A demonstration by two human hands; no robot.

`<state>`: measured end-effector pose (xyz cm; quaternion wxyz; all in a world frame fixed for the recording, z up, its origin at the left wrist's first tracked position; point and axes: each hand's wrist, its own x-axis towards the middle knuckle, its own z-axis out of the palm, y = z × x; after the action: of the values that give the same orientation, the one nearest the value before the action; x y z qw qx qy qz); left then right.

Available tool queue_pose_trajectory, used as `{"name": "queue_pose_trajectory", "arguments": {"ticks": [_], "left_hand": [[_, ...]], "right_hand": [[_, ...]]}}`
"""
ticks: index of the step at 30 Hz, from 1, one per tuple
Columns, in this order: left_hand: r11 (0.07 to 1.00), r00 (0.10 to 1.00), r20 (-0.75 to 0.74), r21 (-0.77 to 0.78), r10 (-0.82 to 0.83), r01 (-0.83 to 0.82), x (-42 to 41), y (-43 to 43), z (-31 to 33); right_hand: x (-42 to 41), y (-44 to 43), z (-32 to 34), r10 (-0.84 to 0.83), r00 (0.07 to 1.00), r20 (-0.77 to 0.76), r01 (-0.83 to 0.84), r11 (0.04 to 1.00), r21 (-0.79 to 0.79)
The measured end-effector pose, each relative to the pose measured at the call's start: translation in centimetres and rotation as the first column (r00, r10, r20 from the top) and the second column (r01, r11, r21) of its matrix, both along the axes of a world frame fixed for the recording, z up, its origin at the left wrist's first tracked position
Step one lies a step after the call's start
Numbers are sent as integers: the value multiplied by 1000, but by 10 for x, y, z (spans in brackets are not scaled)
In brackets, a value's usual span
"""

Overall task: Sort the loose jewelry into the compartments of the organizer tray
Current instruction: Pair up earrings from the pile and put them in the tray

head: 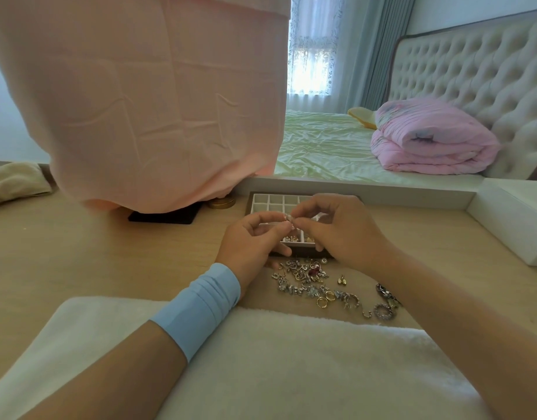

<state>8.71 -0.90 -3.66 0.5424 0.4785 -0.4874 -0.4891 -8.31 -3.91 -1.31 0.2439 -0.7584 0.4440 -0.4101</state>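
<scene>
Head view: left hand and right hand pinch one small jewelry piece together above the organizer tray.

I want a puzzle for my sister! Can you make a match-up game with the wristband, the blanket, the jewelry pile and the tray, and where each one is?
Things:
1. wristband
2. blanket
3. jewelry pile
4. tray

Places:
A. folded on the bed
B. on the desk, on the near side of the tray
C. around the left wrist
D. partly behind the left hand and right hand, which pinch a small shiny piece

Pairs: 1-C, 2-A, 3-B, 4-D
</scene>
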Motion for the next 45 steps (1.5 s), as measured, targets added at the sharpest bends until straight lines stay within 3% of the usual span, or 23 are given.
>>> {"name": "queue_pose_trajectory", "arguments": {"ticks": [2,8,14,17,20,24,29,38,45], "left_hand": [[1000,1000,9,-29,8,-8,2,-2,0],[988,982,174,-148,77,-52,9,-8,-4],[972,964,211,-202,162,-119,24,-19,-3],[948,822,505,-291,265,-127,43,-30,-9],[965,679,690,-237,251,-115,56,-38,-16],[986,658,737,-161,153,-49,57,-40,-20],[990,605,790,-137,95,24,54,-40,-20],[988,606,787,-154,114,15,52,-40,-22],[987,586,801,-158,121,11,51,-40,-23]], "right_hand": [[2,-3,1,-17,999,34,16,1000,10],[10,-6,5,-71,979,-189,55,994,-90],[26,-20,16,-89,957,-276,72,995,-73],[34,-39,25,-49,931,-361,40,999,-32],[41,-60,26,-17,819,-574,13,1000,-11],[54,-79,20,-41,587,-809,12,999,-41],[62,-86,19,-37,440,-897,-20,999,-51],[63,-86,13,-85,431,-898,-100,985,-141],[64,-86,17,-67,432,-899,-65,992,-105]]}}
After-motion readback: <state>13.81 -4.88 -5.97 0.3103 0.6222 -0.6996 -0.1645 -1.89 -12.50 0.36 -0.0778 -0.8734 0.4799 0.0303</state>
